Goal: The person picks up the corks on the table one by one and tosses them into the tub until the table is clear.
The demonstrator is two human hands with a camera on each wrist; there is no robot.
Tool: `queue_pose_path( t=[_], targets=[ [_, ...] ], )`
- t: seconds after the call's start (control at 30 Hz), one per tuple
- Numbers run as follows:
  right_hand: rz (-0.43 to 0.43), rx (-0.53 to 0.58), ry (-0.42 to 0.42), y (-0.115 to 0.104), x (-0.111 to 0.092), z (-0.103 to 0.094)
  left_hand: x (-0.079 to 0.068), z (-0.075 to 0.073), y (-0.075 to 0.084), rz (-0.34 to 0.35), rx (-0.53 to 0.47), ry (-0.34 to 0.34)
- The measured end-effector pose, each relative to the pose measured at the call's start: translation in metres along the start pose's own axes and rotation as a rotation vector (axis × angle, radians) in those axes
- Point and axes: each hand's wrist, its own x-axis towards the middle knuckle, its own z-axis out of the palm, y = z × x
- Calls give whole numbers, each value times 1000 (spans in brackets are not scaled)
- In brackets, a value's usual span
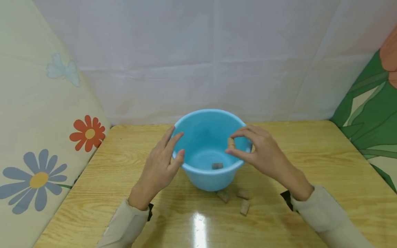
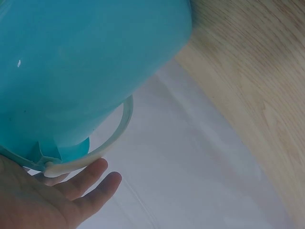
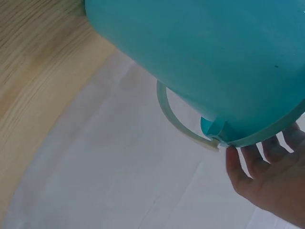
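A light blue bucket [image 1: 211, 181] stands upright on the table; its pale handle [image 2: 121, 126] hangs on the far side in the left wrist view. My right hand [image 1: 263, 150] pinches a tan cork [image 1: 231, 143] between thumb and index finger, over the bucket's right rim. That cork is hidden in the right wrist view, where the other fingers lie along the rim. At the left rim my left hand [image 1: 159, 162] rests with fingers spread and fairly straight, thumb over the edge. Inside, on the bucket's floor, lies a darker cork piece [image 1: 217, 165], perhaps two touching.
In front of the bucket, three corks lie on the wooden table: one cork [image 1: 223, 196] near its base, another cork [image 1: 243, 194] to the right, and a third cork [image 1: 244, 207] nearer me. A white cloth [image 1: 149, 69] hangs behind; printed flower cloths flank both sides.
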Motion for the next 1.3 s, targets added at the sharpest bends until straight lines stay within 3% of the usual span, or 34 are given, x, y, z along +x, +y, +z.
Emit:
queue_pose_path(
  t=[0.2, 0.47, 1.3],
  targets=[
    [128, 83, -98, -3, 2, -3, 1, 0, 1, 6, 1, 3],
    [214, 111, -168, -3, 3, -4, 1, 0, 1, 6, 4, 2],
    [243, 122, -192, -5, 1, -4, 0, 0, 2, -9, 6, -2]
  ],
)
